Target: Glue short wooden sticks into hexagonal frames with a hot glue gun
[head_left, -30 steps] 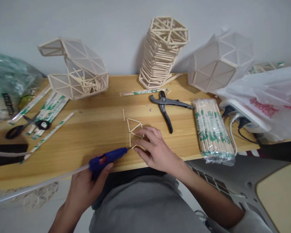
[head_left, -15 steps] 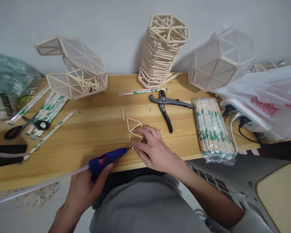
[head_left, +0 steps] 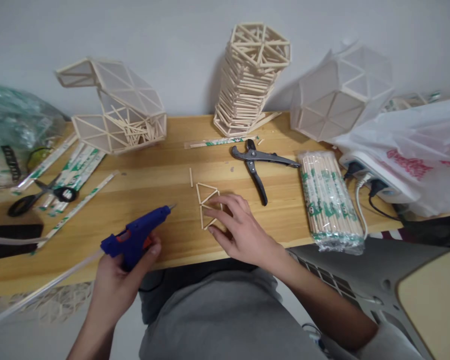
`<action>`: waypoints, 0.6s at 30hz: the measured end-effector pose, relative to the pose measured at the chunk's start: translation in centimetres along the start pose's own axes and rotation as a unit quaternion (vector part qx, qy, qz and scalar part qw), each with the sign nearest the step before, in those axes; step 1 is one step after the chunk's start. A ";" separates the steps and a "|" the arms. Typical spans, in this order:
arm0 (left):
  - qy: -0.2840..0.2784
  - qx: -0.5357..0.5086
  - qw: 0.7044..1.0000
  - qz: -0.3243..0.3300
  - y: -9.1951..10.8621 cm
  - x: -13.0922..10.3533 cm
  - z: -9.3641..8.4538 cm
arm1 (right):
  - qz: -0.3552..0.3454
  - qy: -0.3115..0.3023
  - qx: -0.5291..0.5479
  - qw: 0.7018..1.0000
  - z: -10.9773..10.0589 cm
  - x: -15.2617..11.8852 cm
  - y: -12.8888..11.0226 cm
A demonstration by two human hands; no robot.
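Note:
My left hand (head_left: 122, 282) is wrapped around the handle of a blue glue gun (head_left: 135, 235). Its nozzle points up and right, apart from the wood, and a long translucent glue stick (head_left: 60, 285) trails from its back. On the table lies a small flat frame of wooden stick pieces (head_left: 201, 216), joined into triangles. My right hand (head_left: 240, 227) rests over the frame's right side, fingers spread and fingertips touching the sticks; part of the frame is hidden beneath. One loose short stick (head_left: 191, 177) lies just above and left of the frame.
Black-handled cutters (head_left: 253, 162) and a bundle of wrapped chopsticks (head_left: 326, 200) lie to the right, by a power strip (head_left: 378, 182). Along the wall stand a stick tower (head_left: 247, 85) and two paper-covered stick structures (head_left: 120, 100). Scissors (head_left: 45, 195) lie left.
The glue gun in my left hand has pulled back left and upward, its nozzle leaving the frame's lower corner. My right hand stays at the frame with hardly any movement.

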State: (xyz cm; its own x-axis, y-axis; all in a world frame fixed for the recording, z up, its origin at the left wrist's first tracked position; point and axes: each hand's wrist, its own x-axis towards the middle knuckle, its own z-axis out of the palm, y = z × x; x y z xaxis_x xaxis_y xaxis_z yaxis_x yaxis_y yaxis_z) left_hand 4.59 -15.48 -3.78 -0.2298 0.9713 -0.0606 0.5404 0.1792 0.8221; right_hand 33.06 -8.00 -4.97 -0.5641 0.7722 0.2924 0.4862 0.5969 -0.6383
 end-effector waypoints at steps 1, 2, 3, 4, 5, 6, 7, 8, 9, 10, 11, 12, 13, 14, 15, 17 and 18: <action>0.004 -0.008 1.000 -0.014 0.4 0.4 0.6 | 0.004 0.006 0.006 1.000 0.0 0.0 0.0; 0.015 -0.010 1.000 -0.024 1.0 0.8 1.4 | 0.008 0.010 0.009 1.000 0.1 0.0 0.0; 0.027 -0.006 0.999 -0.029 1.6 1.2 2.2 | 0.011 0.012 0.010 1.000 0.1 0.0 0.0; 0.037 -0.003 0.999 -0.032 2.2 1.6 3.0 | 0.014 0.013 0.008 1.000 0.1 0.0 -0.1; 0.039 -0.004 0.999 -0.032 2.7 2.1 3.8 | 0.017 0.013 0.006 1.000 0.1 0.0 -0.1; 0.041 -0.009 0.999 -0.034 3.3 2.5 4.6 | 0.020 0.011 0.004 1.000 0.1 0.0 -0.1; 0.040 -0.020 0.998 -0.037 3.7 2.9 5.3 | 0.023 0.010 0.003 1.000 0.1 0.0 -0.1; 0.030 -0.031 0.998 -0.038 4.1 3.2 5.9 | 0.026 0.009 0.003 1.000 0.1 0.0 -0.2; 0.019 -0.042 0.998 -0.039 4.4 3.4 6.4 | 0.028 0.009 0.004 1.000 0.1 0.0 -0.2; 0.012 -0.052 0.998 -0.042 4.5 3.5 6.8 | 0.028 0.008 0.005 1.000 0.1 0.0 -0.2; 0.007 -0.060 0.997 -0.045 4.6 3.6 7.1 | 0.029 0.008 0.007 1.000 0.1 0.1 -0.2; 0.006 -0.066 0.997 -0.050 4.6 3.6 7.3 | 0.029 0.008 0.008 1.000 0.0 0.1 -0.2; 0.007 -0.067 0.996 -0.054 4.5 3.5 7.4 | 0.029 0.009 0.010 1.000 0.0 0.1 -0.1; 0.007 -0.065 0.996 -0.057 4.5 3.5 7.5 | 0.028 0.010 0.012 1.000 0.0 0.1 -0.1; 0.007 -0.061 0.997 -0.057 4.4 3.3 7.5 | 0.026 0.011 0.014 0.999 0.0 0.1 -0.1; 0.007 -0.048 0.997 -0.054 4.3 3.1 7.6 | 0.024 0.014 0.017 0.999 0.0 0.1 -0.1; 0.008 -0.043 0.998 -0.053 4.2 3.0 7.6 | 0.023 0.014 0.018 0.999 0.0 0.1 -0.1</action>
State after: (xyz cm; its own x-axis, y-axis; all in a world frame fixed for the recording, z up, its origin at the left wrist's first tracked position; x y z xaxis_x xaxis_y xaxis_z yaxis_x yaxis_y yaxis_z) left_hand 12.29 -10.61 -4.77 -0.2954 0.9450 -0.1403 0.4413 0.2652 0.8573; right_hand 32.92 -7.97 -4.90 -0.5217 0.8053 0.2816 0.4866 0.5519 -0.6772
